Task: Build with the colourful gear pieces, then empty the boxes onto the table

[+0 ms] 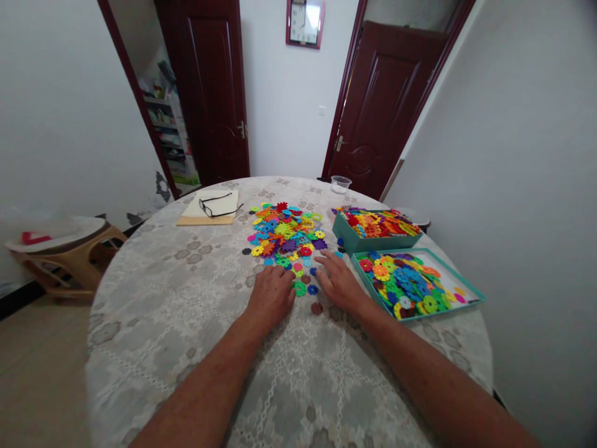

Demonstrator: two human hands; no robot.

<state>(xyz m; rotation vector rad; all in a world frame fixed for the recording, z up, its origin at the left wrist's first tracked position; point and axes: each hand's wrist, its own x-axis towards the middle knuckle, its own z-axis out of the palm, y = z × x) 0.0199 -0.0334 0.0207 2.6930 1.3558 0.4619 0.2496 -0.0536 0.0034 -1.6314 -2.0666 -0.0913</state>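
Note:
A heap of colourful plastic gear-shaped pieces (284, 230) lies in the middle of the table, with small loose discs scattered at its near edge. My left hand (273, 291) rests at the heap's near side, palm down, its fingers curled together and their tips hidden. Beside its fingers lies a green gear piece (300, 289). To the right, my right hand (341, 285) reaches in with fingers apart and nothing visible in them. Between the hands are a blue disc (313, 290) and a brown disc (316, 308).
On the right stand a teal box (347, 233) filled with pieces and its shallow teal tray (466, 277) holding more. Eyeglasses (214, 208) lie on a paper pad (186, 214) at the left back. A clear plastic bowl (341, 183) sits at the far edge.

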